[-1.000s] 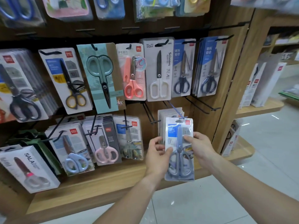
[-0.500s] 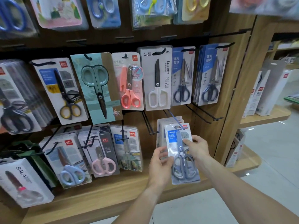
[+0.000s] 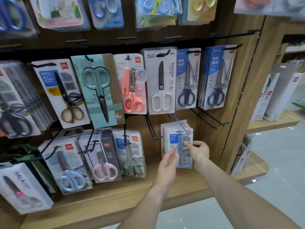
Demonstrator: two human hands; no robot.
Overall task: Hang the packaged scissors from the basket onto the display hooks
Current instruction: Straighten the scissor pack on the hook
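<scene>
Big wooden display rack (image 3: 234, 103) fills most of the view, with rows of carded scissors hanging on black hooks, and a wooden shelf ledge (image 3: 115, 200) along the bottom. In the lower row on the right, the blue-handled scissors pack (image 3: 181, 142) sits at the front of a stack of the same packs, its top hole on the blue-tipped hook (image 3: 180, 125). The right hand (image 3: 198, 150) pinches the pack's right edge, index finger lying across the front. The left hand (image 3: 168, 161) hovers just left of the pack with loose, relaxed fingers; can't really tell if it touches.
</scene>
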